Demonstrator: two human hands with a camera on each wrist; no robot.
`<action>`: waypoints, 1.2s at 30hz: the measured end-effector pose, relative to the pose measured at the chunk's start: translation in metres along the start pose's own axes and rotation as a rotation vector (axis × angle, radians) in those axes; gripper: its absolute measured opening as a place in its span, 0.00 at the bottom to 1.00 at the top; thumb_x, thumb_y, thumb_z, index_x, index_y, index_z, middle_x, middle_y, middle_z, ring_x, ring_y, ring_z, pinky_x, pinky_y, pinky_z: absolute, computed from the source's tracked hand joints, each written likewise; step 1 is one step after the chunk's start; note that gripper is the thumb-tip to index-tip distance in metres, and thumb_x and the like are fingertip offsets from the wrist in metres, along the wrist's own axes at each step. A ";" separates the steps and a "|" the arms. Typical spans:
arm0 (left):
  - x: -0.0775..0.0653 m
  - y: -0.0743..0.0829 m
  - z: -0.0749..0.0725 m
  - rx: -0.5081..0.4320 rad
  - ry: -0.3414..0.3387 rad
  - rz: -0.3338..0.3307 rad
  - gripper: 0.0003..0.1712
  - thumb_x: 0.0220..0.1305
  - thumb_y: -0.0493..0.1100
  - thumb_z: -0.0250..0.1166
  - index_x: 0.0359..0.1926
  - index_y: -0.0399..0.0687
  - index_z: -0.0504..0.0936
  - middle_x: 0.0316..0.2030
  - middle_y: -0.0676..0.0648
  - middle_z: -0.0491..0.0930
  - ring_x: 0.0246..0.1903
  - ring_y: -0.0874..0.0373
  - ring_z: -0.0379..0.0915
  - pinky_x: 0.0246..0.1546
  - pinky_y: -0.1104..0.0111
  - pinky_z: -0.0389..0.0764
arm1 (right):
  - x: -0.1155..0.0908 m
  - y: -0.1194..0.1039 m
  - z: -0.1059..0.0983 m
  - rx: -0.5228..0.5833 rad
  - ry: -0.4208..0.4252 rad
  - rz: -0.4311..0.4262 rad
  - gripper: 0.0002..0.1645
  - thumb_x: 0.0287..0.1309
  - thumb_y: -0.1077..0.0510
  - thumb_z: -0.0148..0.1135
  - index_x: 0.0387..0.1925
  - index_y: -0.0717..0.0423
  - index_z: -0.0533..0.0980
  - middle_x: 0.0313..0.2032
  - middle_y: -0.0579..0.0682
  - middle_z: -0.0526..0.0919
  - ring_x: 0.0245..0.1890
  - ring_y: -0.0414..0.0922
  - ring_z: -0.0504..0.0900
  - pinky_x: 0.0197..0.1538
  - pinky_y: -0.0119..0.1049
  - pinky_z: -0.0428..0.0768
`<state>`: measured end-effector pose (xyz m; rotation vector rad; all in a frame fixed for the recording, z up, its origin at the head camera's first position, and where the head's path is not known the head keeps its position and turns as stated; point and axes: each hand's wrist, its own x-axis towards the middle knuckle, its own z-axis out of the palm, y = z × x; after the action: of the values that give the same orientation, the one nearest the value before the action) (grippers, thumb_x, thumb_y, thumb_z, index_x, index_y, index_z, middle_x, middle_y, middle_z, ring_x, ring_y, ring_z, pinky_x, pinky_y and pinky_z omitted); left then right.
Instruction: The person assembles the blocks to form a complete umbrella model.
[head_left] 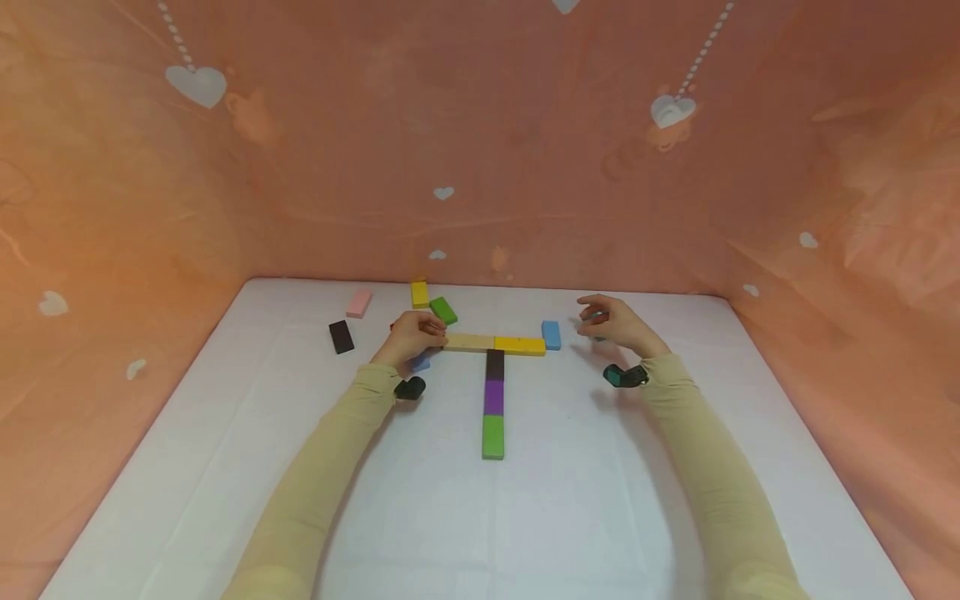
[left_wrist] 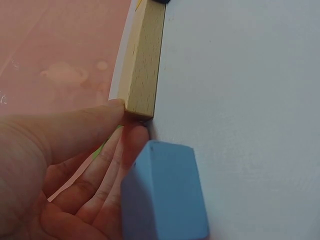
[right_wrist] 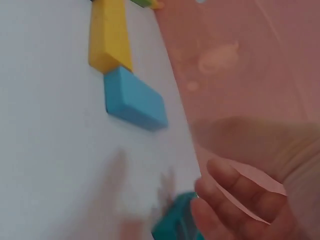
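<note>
My left hand [head_left: 411,335] touches the left end of a plain wooden block [head_left: 468,342], thumb tip at its corner and a fingertip against its end. A blue block [left_wrist: 167,192] lies close by that hand, mostly covered in the head view. The wooden block meets a yellow block [head_left: 520,346] end to end. Below their joint runs a column of a black block [head_left: 495,365], a purple block [head_left: 493,397] and a green block [head_left: 492,437]. My right hand [head_left: 618,323] hovers with loosely bent fingers, holding nothing, over a teal block [right_wrist: 175,220] partly hidden behind it.
A light blue block [head_left: 551,335] lies by the yellow block's right end. Farther back and left lie a second green block [head_left: 443,311], another yellow block [head_left: 419,294], a pink block [head_left: 359,303] and another black block [head_left: 341,337]. An orange curtain [head_left: 480,150] stands behind the white table [head_left: 570,517].
</note>
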<state>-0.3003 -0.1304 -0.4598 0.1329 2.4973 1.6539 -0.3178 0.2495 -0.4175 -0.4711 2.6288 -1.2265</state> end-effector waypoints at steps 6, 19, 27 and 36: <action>0.000 0.002 0.000 0.005 0.003 -0.013 0.14 0.57 0.31 0.68 0.46 0.33 0.81 0.37 0.41 0.81 0.35 0.55 0.75 0.35 0.73 0.77 | -0.007 0.013 -0.014 -0.009 0.059 0.034 0.37 0.59 0.63 0.64 0.66 0.68 0.60 0.59 0.67 0.69 0.60 0.62 0.67 0.60 0.53 0.68; -0.002 0.002 0.000 -0.005 0.002 -0.011 0.14 0.57 0.31 0.68 0.46 0.33 0.80 0.38 0.41 0.81 0.36 0.55 0.74 0.35 0.73 0.77 | -0.007 0.047 -0.002 -0.059 0.170 0.027 0.39 0.54 0.62 0.69 0.64 0.69 0.63 0.58 0.66 0.69 0.56 0.60 0.69 0.58 0.51 0.68; -0.002 0.002 0.000 -0.016 0.001 -0.010 0.14 0.57 0.31 0.68 0.45 0.32 0.80 0.36 0.41 0.80 0.34 0.55 0.74 0.34 0.73 0.78 | -0.005 0.044 0.007 -0.117 0.202 0.031 0.35 0.56 0.65 0.66 0.64 0.68 0.63 0.57 0.67 0.70 0.54 0.60 0.70 0.57 0.53 0.70; 0.000 0.001 0.000 0.020 0.001 0.005 0.13 0.57 0.32 0.69 0.44 0.33 0.81 0.35 0.42 0.80 0.34 0.55 0.74 0.33 0.73 0.77 | -0.003 0.044 0.005 -0.122 0.176 0.011 0.31 0.54 0.74 0.55 0.62 0.68 0.65 0.57 0.68 0.70 0.56 0.61 0.69 0.59 0.54 0.69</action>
<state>-0.3000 -0.1301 -0.4592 0.1410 2.5167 1.6311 -0.3218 0.2734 -0.4547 -0.3838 2.8627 -1.1574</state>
